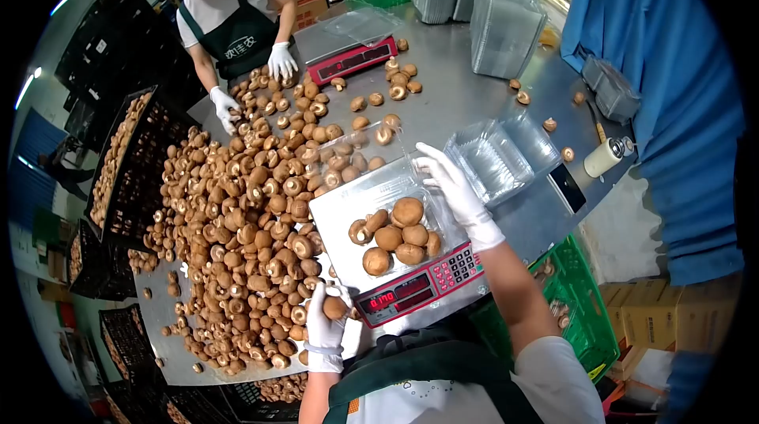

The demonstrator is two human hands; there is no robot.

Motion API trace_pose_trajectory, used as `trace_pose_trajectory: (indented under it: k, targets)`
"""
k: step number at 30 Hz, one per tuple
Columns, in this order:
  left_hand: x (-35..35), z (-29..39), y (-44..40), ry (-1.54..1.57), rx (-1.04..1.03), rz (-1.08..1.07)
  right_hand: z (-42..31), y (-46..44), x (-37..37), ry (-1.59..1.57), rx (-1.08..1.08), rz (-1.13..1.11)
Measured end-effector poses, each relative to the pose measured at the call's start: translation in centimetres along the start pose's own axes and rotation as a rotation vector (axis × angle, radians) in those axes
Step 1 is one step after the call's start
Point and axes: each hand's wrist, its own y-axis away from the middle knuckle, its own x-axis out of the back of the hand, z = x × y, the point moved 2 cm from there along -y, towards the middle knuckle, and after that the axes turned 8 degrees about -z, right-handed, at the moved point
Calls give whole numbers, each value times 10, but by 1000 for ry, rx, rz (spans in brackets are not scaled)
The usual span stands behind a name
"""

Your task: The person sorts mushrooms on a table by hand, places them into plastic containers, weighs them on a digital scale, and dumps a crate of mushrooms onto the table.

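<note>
Brown mushrooms (407, 226) lie in a clear plastic tray on the metal plate of a red scale (393, 309), whose display is lit. Gloved in white, my left hand (326, 317) is closed around a single mushroom (334, 308) at the scale's left front corner, beside the big heap of mushrooms (245, 242). My right hand (452, 183), also gloved, is at the tray's right edge with its fingers extended and apart. The tray's clear lid (360, 157) stands raised at the far side. Right of my right hand sit open clear trays (490, 159).
Across the table, a co-worker (237, 21) in white gloves touches the heap near a second red scale (352, 60). Stacked clear trays (506, 25), a phone (567, 188) and a white bottle (603, 158) stand right. Black crates (150, 163) line the left; a green crate (585, 305) sits low right.
</note>
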Motion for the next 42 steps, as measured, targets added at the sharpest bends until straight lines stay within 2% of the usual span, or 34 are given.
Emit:
trace_pose_trajectory:
  k: [1,3,5,7,8,9,11,13,15,17,19,20,21,22,23,24,25,26,27,29,30,31,33,35,37,38,40,42]
  targets:
    - [-3,2,5,-104,32,16,-12,12,-4,-45,61,-20]
    - [-27,-18,3,-311,-22,-212,-20,38,10,-41,110,-29]
    - [-35,-13,5,-342,-38,-223,-17,65,0,722,224,16]
    - [-31,-16,-2,-310,-22,-258,-4,91,2,1000,117,100]
    - [-30,-18,-7,-352,-8,-262,10,98,9,841,18,37]
    - [-31,-23,-9,-392,16,-267,17,103,15,829,-105,-123]
    - [-34,-24,-9,-415,2,-251,56,111,8,31,-346,-134]
    - [-36,-16,-16,-523,12,-260,69,104,-5,-122,-216,-91]
    - [-64,-7,-16,-530,51,-264,49,98,-9,-130,-278,-12]
    - [-52,-10,-34,-623,-48,-354,65,91,-5,9,41,38]
    - [-64,-23,-27,-561,-151,-432,59,112,8,236,171,69]
    - [-83,-28,-5,-606,-118,-381,33,140,10,113,46,121]
    - [-84,-38,-7,-734,-158,-538,36,158,23,211,74,269]
    - [-92,-47,1,-833,-118,-610,17,183,41,461,274,319]
    - [-106,-57,5,-930,-94,-688,29,196,55,348,218,422]
    - [-126,-64,11,-984,72,-776,5,225,64,-44,152,452]
    - [-139,-81,-4,-939,143,-924,7,265,104,-10,216,656]
    - [-143,-86,-5,-934,200,-914,-18,292,113,-78,218,754]
    - [-142,-90,1,-920,275,-894,-14,331,123,-69,163,861]
    - [-147,-95,-1,-922,298,-846,1,392,154,374,40,1066]
    - [-156,-94,2,-980,295,-808,2,419,160,452,-151,1178]
    - [-164,-94,7,-1036,298,-769,13,448,171,676,-151,1220]
    - [-158,-97,-3,-1071,287,-760,40,494,190,1004,-362,1351]
    - [-157,-102,-7,-1114,294,-757,79,538,209,1180,-544,1474]
    - [-155,-110,-8,-1086,309,-757,121,574,225,1161,-804,1556]
    - [-154,-113,-10,-1096,316,-757,145,587,232,1152,-810,1556]
    - [-160,-117,-6,-1146,339,-771,191,611,241,1020,-969,1615]
    - [-161,-122,-6,-1168,353,-763,224,611,247,887,-964,1654]
